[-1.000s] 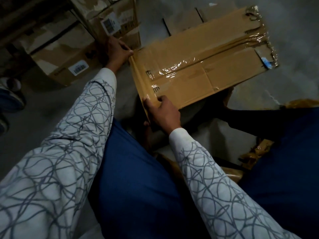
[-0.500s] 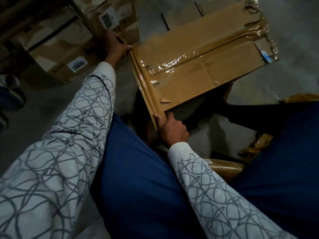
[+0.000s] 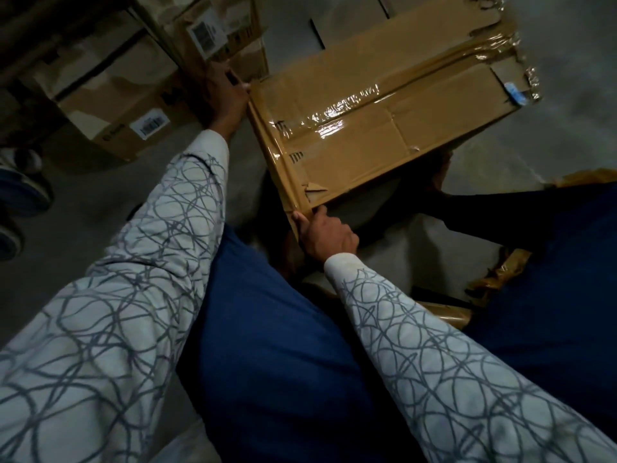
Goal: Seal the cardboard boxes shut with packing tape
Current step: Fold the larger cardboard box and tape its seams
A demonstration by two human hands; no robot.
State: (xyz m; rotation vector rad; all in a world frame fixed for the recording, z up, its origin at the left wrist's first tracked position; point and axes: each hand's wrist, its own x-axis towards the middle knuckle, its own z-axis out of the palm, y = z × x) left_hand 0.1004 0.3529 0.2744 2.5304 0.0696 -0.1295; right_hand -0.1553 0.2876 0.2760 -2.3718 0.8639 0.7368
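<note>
A brown cardboard box (image 3: 384, 128) lies on the floor in front of me, its flaps closed and its centre seam covered by shiny clear tape (image 3: 347, 110). A strip of brown packing tape (image 3: 272, 155) runs along the box's left edge. My left hand (image 3: 222, 93) grips the strip's far end at the far left corner; what else it holds is hidden. At the near corner my right hand (image 3: 325, 232) pinches the strip's near end between thumb and curled fingers.
Two more cardboard boxes with barcode labels (image 3: 133, 101) (image 3: 217, 31) stand at the upper left, close to my left hand. Flat cardboard (image 3: 350, 25) lies beyond the box. Crumpled brown tape (image 3: 500, 272) sits at the right. Shoes (image 3: 23, 195) are at the left edge.
My right hand slid down the taped left edge from mid-edge to the near corner of the box. My left hand stayed at the far corner.
</note>
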